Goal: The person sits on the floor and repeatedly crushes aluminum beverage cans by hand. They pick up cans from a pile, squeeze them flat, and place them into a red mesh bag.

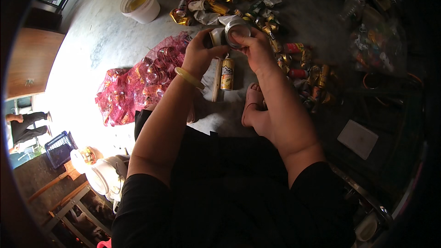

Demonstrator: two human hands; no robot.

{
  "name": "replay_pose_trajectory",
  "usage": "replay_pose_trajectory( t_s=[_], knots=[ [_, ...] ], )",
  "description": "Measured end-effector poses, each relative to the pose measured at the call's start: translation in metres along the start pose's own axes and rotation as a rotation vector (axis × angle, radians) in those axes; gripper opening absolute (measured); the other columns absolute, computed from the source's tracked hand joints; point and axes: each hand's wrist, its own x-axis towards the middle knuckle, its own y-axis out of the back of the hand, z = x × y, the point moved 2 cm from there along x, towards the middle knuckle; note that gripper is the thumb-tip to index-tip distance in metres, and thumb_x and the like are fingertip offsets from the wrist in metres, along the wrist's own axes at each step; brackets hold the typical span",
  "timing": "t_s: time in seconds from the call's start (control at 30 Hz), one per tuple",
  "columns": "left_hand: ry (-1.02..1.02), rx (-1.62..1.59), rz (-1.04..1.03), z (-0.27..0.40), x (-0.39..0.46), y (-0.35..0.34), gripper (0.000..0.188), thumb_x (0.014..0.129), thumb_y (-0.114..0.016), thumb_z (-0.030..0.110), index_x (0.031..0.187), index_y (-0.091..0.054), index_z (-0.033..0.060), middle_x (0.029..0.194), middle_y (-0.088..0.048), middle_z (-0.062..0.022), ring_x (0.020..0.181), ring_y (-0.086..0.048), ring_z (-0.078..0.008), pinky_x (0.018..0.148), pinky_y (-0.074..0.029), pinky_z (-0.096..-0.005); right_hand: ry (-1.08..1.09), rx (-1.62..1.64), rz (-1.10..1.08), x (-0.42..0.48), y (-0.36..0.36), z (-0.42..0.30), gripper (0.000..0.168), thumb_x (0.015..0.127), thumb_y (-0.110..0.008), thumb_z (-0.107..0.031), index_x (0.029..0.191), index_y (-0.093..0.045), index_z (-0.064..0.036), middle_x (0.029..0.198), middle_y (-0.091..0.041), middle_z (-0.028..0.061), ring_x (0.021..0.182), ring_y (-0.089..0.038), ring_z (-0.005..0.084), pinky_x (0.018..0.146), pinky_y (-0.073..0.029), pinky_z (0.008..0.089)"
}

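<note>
Both hands meet in front of me at the top centre. My right hand (253,46) grips a metal can (237,33) with its round end facing up, the thumb on that end. My left hand (201,51) is closed around a pale can or can part (217,37) touching it; whether the two pieces are joined I cannot tell. Just below the hands, a yellow drink can (227,74) lies on the floor beside a narrow wooden strip (217,81). To the left is a red mesh sack (137,82) filled with cans. Many crushed cans (217,7) are heaped beyond the hands and to the right.
A white plastic bucket (146,13) with yellowish contents stands at the upper left. Clear plastic bags (375,46) lie at the right, above a pale flat square (358,138). Lower left are lidded buckets (98,179), a blue crate (60,150) and a person's legs (29,127).
</note>
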Motion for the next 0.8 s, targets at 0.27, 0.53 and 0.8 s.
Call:
replay_pose_trajectory(
  t_s=[0.27, 0.53, 0.8],
  knots=[
    [0.016, 0.070, 0.059, -0.001, 0.009, 0.032, 0.061, 0.079, -0.066, 0.014, 0.129, -0.037, -0.0036, 0.112, -0.055, -0.0123, 0.097, -0.055, -0.0174, 0.079, -0.045, -0.0299, 0.020, 0.066, 0.012, 0.006, 0.003, 0.003, 0.025, 0.073, -0.068, -0.009, 0.096, -0.059, -0.002, 0.090, -0.063, 0.0065, 0.079, -0.061, 0.0160, 0.070, -0.048, 0.0285],
    [0.079, 0.331, 0.152, 0.055, -0.004, 0.086, 0.046, 0.080, -0.064, 0.023, 0.118, -0.053, 0.0003, 0.111, -0.059, -0.0091, 0.100, -0.055, -0.0166, 0.082, -0.043, -0.0296, 0.030, -0.038, 0.050, 0.013, 0.010, 0.014, 0.032, 0.075, -0.067, -0.011, 0.103, -0.056, 0.001, 0.096, -0.062, 0.0080, 0.085, -0.061, 0.0176, 0.071, -0.052, 0.0332],
    [-0.001, 1.339, -0.234, 0.012, -0.003, 0.150, 0.047, 0.074, -0.068, 0.027, 0.116, -0.055, 0.0101, 0.107, -0.060, -0.0136, 0.096, -0.059, -0.0284, 0.084, -0.047, -0.0366, -0.034, -0.156, 0.112, 0.008, 0.004, 0.028, 0.031, 0.076, -0.067, -0.011, 0.103, -0.056, -0.001, 0.097, -0.062, 0.0069, 0.088, -0.059, 0.0162, 0.075, -0.048, 0.0305]
  ],
)
